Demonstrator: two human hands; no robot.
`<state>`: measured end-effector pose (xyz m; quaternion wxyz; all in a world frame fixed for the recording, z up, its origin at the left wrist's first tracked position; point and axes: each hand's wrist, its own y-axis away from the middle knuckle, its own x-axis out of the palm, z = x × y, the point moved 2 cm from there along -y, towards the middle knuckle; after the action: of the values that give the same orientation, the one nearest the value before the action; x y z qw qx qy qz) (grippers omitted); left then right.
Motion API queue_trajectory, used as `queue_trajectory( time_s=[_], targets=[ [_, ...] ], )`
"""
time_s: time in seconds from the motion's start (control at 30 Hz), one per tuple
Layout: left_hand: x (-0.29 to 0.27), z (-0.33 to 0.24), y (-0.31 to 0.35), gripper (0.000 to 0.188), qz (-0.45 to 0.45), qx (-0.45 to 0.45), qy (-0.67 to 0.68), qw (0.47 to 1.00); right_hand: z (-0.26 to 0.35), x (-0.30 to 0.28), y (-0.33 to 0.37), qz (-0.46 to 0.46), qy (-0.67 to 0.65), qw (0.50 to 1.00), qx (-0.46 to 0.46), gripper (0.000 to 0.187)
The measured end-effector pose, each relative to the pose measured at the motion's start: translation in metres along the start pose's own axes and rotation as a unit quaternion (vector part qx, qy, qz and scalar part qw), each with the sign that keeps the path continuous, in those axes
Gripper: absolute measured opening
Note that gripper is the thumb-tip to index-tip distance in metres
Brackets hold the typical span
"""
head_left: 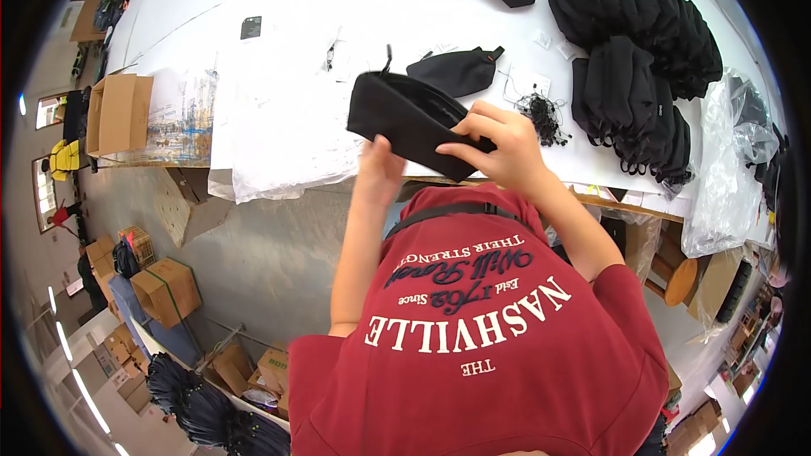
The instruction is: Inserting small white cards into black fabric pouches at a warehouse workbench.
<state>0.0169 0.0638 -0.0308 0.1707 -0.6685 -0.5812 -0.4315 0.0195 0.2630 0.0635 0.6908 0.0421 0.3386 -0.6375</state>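
Worn on the head, left one of a side-by-side fisheye pair. Aimed steeply downward, upright, in wide, edge-bending perspective. Close above the red shirt [549, 371]; near the left hand [383, 171] and right hand [509, 150]; reaching to the white table [283, 76] beyond.

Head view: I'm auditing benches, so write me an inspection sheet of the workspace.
Surface: white-covered table, wrinkled at front left.
Job's things: held black pouch, its opening gaping; loose black pouch on the table beyond.
Clutter: stacked pouches at right; clear plastic at the right end.
Hands: right hand grips the held black pouch's opening; left hand touches its lower edge.
Cables: no power cable seen; thin black cords bunched on the table.
Surroundings: cardboard box with a green strap, lower left.
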Motion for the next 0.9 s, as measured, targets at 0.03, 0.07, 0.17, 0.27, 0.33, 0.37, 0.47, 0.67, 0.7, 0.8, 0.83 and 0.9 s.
queue_trajectory(
  time_s=[0.03,0.07,0.17,0.27,0.33,0.37,0.47,0.67,0.7,0.8,0.83,0.9],
  targets=[
    [0.013,0.006,0.006,0.068,0.049,-0.029,0.016,0.998,0.002,0.005,-0.001,-0.009,0.003,1.000,0.001,0.027],
    [0.024,0.011,0.008,0.059,0.039,-0.026,0.024,0.999,0.004,0.008,-0.002,-0.018,0.006,1.000,0.002,0.028],
    [0.038,0.009,0.000,0.049,-0.069,-0.033,-0.015,0.997,0.003,0.015,0.002,-0.051,0.047,0.998,0.001,0.030],
    [0.043,0.004,-0.004,0.042,-0.120,-0.035,0.048,0.991,-0.009,0.014,0.013,-0.094,-0.130,0.970,0.185,0.030],
    [0.058,-0.001,-0.001,0.041,-0.130,0.009,-0.011,0.991,-0.026,0.023,0.020,-0.116,-0.263,0.918,0.272,0.033],
    [0.060,0.000,-0.002,0.041,-0.128,0.006,-0.011,0.992,-0.032,0.029,0.024,-0.063,-0.343,0.860,0.372,0.035],
    [0.069,-0.001,-0.005,0.041,-0.092,0.010,-0.071,0.993,-0.052,0.038,0.026,0.020,-0.415,0.826,0.381,0.038],
    [0.083,-0.001,-0.003,0.042,-0.033,-0.076,-0.137,0.987,-0.024,0.006,-0.027,-0.159,-0.371,0.893,0.199,0.028],
    [0.085,0.000,-0.003,0.042,-0.031,-0.083,-0.150,0.985,-0.025,0.003,-0.031,-0.192,-0.393,0.875,0.206,0.020],
    [0.088,-0.002,-0.005,0.041,-0.031,-0.096,-0.155,0.983,-0.027,-0.005,-0.030,-0.216,-0.202,0.949,0.112,0.010],
    [0.089,-0.002,-0.006,0.040,-0.038,-0.101,-0.147,0.983,-0.026,-0.006,-0.030,-0.226,-0.160,0.953,0.119,0.007],
    [0.090,-0.002,-0.010,0.038,-0.050,-0.105,-0.124,0.985,-0.019,-0.010,-0.028,-0.213,-0.152,0.959,0.106,0.008]
  ],
)
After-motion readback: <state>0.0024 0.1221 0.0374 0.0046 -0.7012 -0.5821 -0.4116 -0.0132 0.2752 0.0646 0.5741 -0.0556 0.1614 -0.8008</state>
